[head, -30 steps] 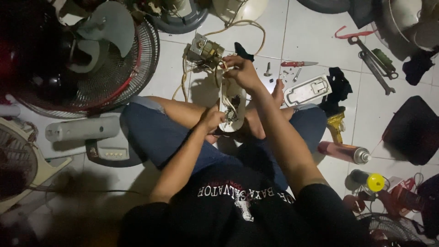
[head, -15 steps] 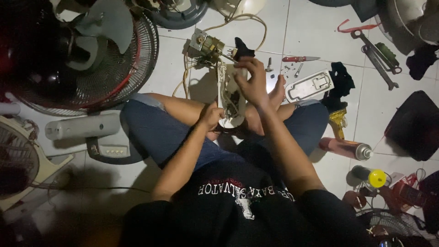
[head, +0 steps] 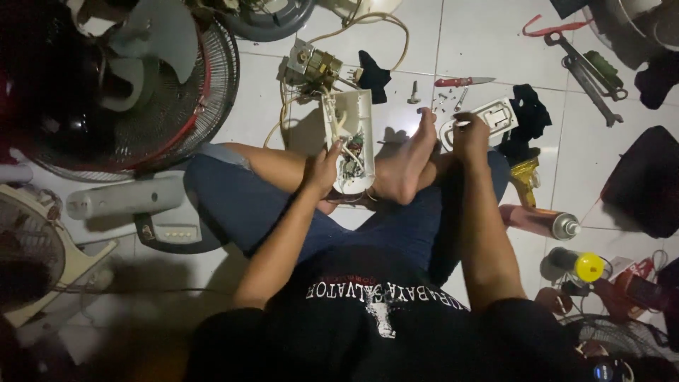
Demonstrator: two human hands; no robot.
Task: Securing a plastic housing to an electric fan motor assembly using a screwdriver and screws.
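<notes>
I sit cross-legged on the white tiled floor [head: 481, 42], knees out to both sides. Near me on the right lie a spray can [head: 539, 221] with a silver top and, nearer still, a bottle with a yellow cap [head: 585, 267]. On my left sits a white fan base [head: 134, 205] with buttons.

My left hand [head: 322, 170] is curled around the near end of an open white fan housing [head: 349, 138], fingers closed on its edge, thumb up along the side; wires and small parts show inside it. The housing stands in front of my shins, running away from me, just left of my bare foot [head: 409, 159].

My right hand [head: 470, 136] reaches out past my right knee to a white switch panel [head: 488, 117] lying on the tiles. The fingers are bent down onto its near edge; I cannot tell whether they have gripped it or only touch it.

Farther off, beyond the housing, a small motor part [head: 315, 68] with a cream cable [head: 368, 21] rests on the floor. A red-handled screwdriver [head: 463, 81] lies right of it, wrenches [head: 587, 67] far right, and a large fan guard [head: 148, 92] far left.
</notes>
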